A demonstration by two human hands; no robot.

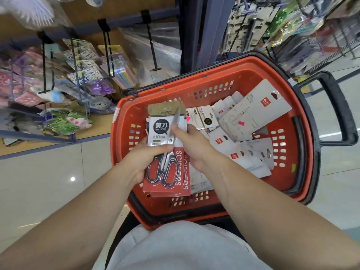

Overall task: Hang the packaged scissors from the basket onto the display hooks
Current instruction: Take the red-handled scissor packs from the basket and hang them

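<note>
A stack of packaged scissors (165, 152) with red and white cards and black-handled scissors is held over the red basket (214, 76). My left hand (145, 158) grips the stack from the left, thumb across the front card. My right hand (191, 147) holds the stack's right edge, fingers curled behind it. More white scissor packs (253, 117) lie loose inside the basket, some face down. An empty black display hook (153, 49) juts from the shelf above the basket's far left.
Hooks at the left carry sticker and toy packets (81, 65). A dark shelf post (194, 32) stands behind the basket. More hanging goods (272, 26) fill the rack at the upper right. The basket's black handle (341, 106) sticks out right. Pale tiled floor (48, 182) lies below.
</note>
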